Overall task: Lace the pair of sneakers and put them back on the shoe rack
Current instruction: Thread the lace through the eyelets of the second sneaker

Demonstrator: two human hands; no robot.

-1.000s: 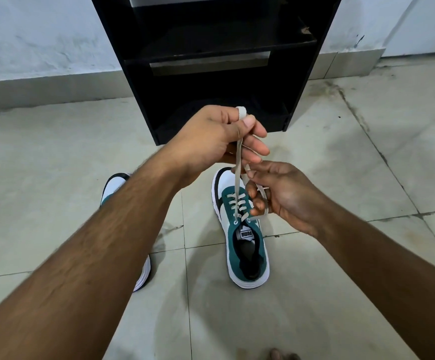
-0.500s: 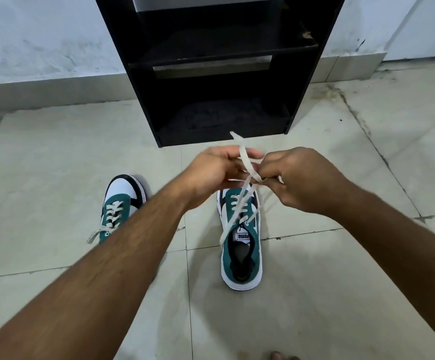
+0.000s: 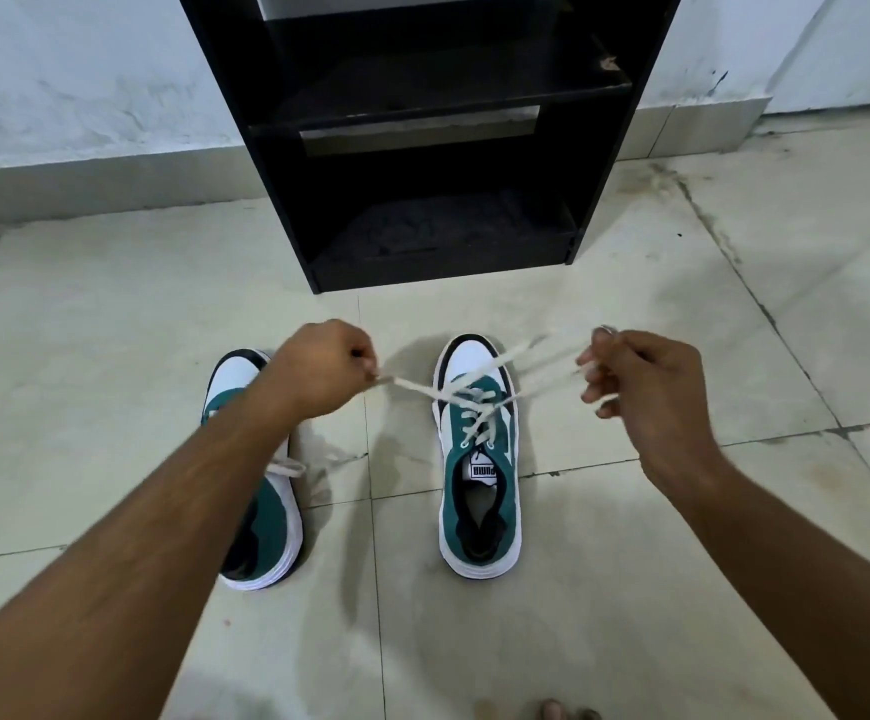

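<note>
Left hand (image 3: 326, 374) and right hand (image 3: 640, 387) each pinched a lace end (image 3: 407, 385), drawn sideways across the right sneaker (image 3: 479, 491), whose long axis pointed toward the shoe rack (image 3: 287, 163).

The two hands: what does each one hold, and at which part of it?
Each grips one end of the white lace of the right-side sneaker. The left hand pinches its end; the right hand curls its fingers round the other, blurred end.

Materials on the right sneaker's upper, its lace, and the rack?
Right sneaker: teal panels look matte, suede-like; white toe looks smooth, likely synthetic leather. Lace: flat woven off-white fabric. Shoe rack: black matte board, probably laminated, chipped at one shelf edge.
</note>
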